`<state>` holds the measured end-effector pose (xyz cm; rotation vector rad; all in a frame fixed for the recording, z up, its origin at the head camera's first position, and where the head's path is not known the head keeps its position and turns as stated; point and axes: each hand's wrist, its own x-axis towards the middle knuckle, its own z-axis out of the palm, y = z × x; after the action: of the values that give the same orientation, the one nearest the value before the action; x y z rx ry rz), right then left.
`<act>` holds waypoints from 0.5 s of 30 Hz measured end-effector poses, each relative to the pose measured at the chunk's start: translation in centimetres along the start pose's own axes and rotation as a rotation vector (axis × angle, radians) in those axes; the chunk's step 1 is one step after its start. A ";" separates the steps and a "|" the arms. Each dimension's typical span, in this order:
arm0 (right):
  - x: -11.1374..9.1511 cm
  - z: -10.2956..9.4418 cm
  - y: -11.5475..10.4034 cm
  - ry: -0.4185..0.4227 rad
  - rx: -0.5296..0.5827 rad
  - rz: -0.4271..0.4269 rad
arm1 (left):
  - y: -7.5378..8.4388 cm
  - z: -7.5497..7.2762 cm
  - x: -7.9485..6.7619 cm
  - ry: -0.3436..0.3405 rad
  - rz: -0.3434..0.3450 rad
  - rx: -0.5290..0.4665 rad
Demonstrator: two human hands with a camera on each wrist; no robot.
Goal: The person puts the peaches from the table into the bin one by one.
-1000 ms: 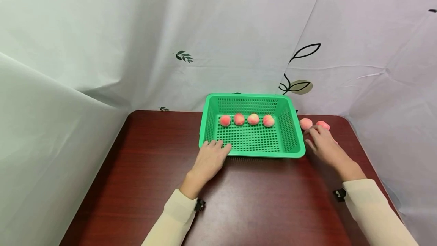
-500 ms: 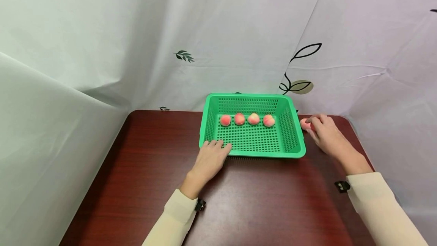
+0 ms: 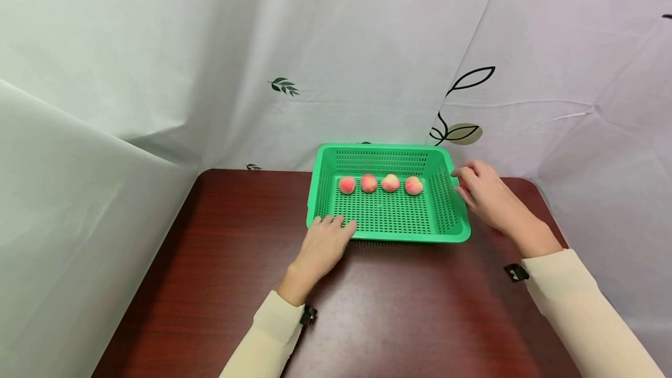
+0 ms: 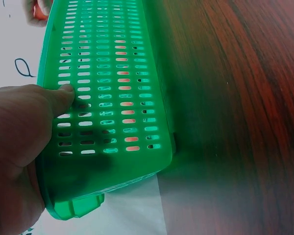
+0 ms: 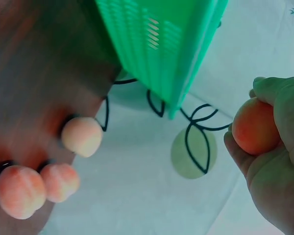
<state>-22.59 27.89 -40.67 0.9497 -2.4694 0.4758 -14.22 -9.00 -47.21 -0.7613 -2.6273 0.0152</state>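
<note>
My left hand (image 3: 321, 247) grips the near rim of the green plastic basket (image 3: 404, 238), its thumb on the outer wall in the left wrist view. Inside the basket, several pink-and-yellow peaches (image 3: 390, 182) form a row across the floor. At the basket's right rim, my right hand (image 3: 485, 197) is raised, fingers curled round another peach (image 5: 255, 126). That peach is mostly hidden in the head view but plain in the right wrist view. Three peaches, a pale one (image 5: 82, 136) and two pinker ones (image 5: 21, 192), lie on the table to the right of the basket.
The dark red wooden table (image 3: 394, 308) has rounded far corners. White cloth (image 3: 367, 63) printed with leaves hangs behind it and along both sides. The basket stands near the table's far edge, close to the cloth.
My right hand reached among the peaches at the right, took hold of one, then lifted it leftward to the basket's right rim. My left hand and the basket have stayed in place.
</note>
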 end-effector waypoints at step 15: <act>3.8 0.5 -2.5 -0.002 0.033 -0.112 | 0.0 0.0 0.1 -0.016 -0.003 0.014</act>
<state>-23.54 23.84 -38.72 1.0953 -2.4020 0.4794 -14.26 -8.94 -47.17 -0.7552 -2.6411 0.0395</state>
